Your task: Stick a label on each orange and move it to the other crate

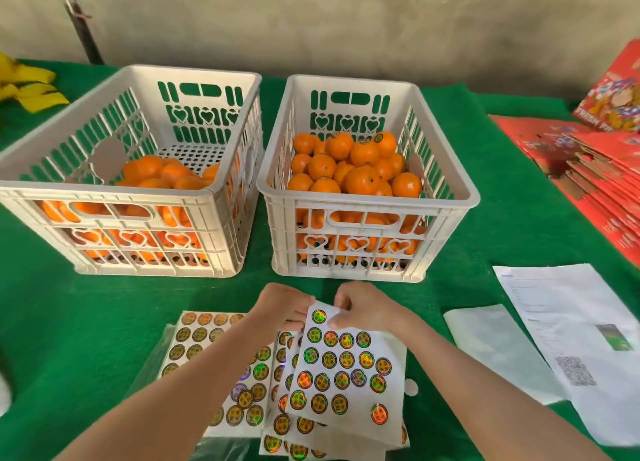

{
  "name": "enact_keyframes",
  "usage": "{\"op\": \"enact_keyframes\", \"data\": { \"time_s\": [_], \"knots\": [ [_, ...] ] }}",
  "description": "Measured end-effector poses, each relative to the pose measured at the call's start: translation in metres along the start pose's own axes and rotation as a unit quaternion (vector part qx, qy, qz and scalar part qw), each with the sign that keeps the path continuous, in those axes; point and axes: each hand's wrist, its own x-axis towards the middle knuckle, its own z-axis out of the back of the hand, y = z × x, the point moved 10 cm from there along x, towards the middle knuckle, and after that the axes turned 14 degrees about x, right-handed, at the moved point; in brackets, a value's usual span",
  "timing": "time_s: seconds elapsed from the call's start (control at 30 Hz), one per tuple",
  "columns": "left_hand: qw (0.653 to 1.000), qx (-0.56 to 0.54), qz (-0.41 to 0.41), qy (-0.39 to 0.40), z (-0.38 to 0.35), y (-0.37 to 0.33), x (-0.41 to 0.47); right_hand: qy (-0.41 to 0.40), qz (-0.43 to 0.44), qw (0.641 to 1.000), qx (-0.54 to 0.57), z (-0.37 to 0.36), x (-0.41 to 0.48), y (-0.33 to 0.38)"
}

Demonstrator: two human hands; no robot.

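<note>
Head view: both my hands work the top label sheet, no orange picked up yet.
My left hand (282,308) pinches the far corner of the top label sheet (346,370) with curled fingers, and my right hand (367,310) grips its far edge, thumb pressed on the paper; I cannot tell whether a label is lifted. The sheet is glossy backing paper carrying round holographic labels, and it lies fanned over a loose stack of sheets (204,343). I judge it could slide, or a thin label could fold on itself or tear as I peel. The oranges (360,180) are smooth, round and heaped in the right crate (367,202); more sit in the left crate (110,189). Both crates are slotted white plastic on green felt-like cloth (502,218), and a heaped fruit may roll when I take one.
</note>
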Motion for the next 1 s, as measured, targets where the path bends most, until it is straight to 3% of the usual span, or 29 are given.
{"op": "enact_keyframes", "data": {
  "time_s": [0.17,0.33,0.5,0.67,0.77,0.93,1.0],
  "knots": [
    [1.000,-0.018,0.005,0.021,-0.009,-0.007,-0.003,-0.104,0.138,0.985,0.006,0.014,-0.019,0.027],
    [0.995,-0.038,0.015,0.092,-0.018,-0.006,-0.005,-0.097,0.208,0.971,-0.063,0.006,-0.026,0.045],
    [0.993,0.005,-0.045,0.108,-0.021,-0.010,-0.003,-0.096,0.246,0.961,-0.087,0.003,-0.034,0.051],
    [0.975,0.157,-0.145,0.059,-0.020,-0.018,-0.003,-0.146,0.215,0.965,0.037,0.032,-0.039,0.050],
    [0.904,0.341,-0.260,-0.006,-0.012,-0.035,-0.012,-0.166,0.231,0.954,0.091,0.047,-0.044,0.068],
    [0.864,0.234,-0.428,-0.130,0.066,-0.092,-0.067,-0.221,0.329,0.907,0.140,0.074,-0.056,0.140],
    [0.864,0.158,-0.450,-0.163,0.113,-0.109,-0.089,-0.254,0.385,0.872,0.161,0.084,-0.060,0.179]
  ]
}}
